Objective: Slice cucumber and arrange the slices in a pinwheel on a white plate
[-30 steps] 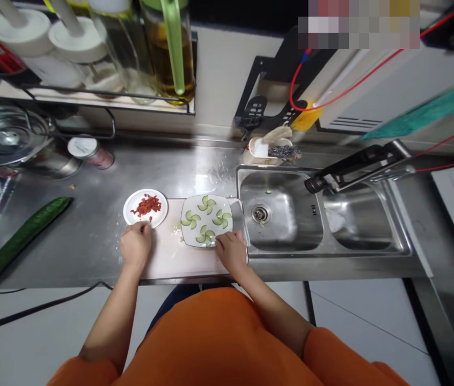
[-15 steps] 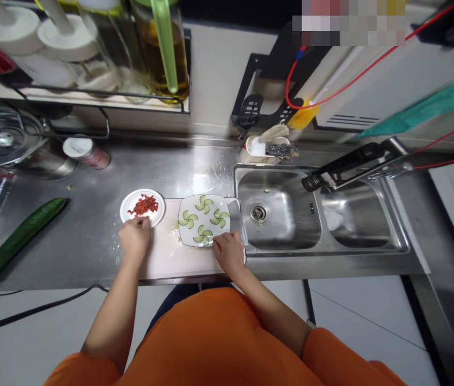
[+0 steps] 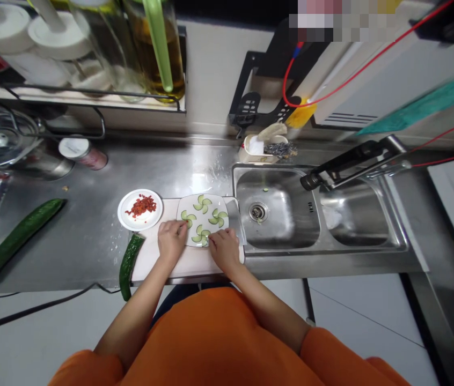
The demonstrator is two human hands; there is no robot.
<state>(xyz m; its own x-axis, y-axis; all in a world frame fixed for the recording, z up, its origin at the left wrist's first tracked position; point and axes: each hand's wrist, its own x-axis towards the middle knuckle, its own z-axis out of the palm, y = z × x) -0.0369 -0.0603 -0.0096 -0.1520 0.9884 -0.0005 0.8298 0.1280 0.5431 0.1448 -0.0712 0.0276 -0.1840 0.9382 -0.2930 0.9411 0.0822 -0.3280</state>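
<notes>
A white square plate (image 3: pixel 200 220) with a dark rim carries several pinwheels of thin green cucumber slices (image 3: pixel 202 203). At its left edge my left hand (image 3: pixel 171 239) is closed in a pinch, with a small red piece, like a goji berry (image 3: pixel 187 221), at the fingertips over the left pinwheel. My right hand (image 3: pixel 226 250) has its fingers bent over the plate's lower right corner, beside the front pinwheel; its fingertips are partly hidden. To the left, a round white dish (image 3: pixel 148 220) holds a pile of the red pieces (image 3: pixel 142 205).
Under the plate is a pale cutting board (image 3: pixel 150 254), with a cut cucumber (image 3: pixel 130 262) across its left edge. A long cucumber (image 3: pixel 17 241) lies farther left. The double sink (image 3: pixel 279 209) is on the right. Behind stand a lidded canister (image 3: pixel 84 154) and a scrubber holder (image 3: pixel 261 150).
My left hand has moved right, from the dish of red pieces to the plate's left edge, uncovering the cut cucumber. My right hand stays at the plate's lower right corner.
</notes>
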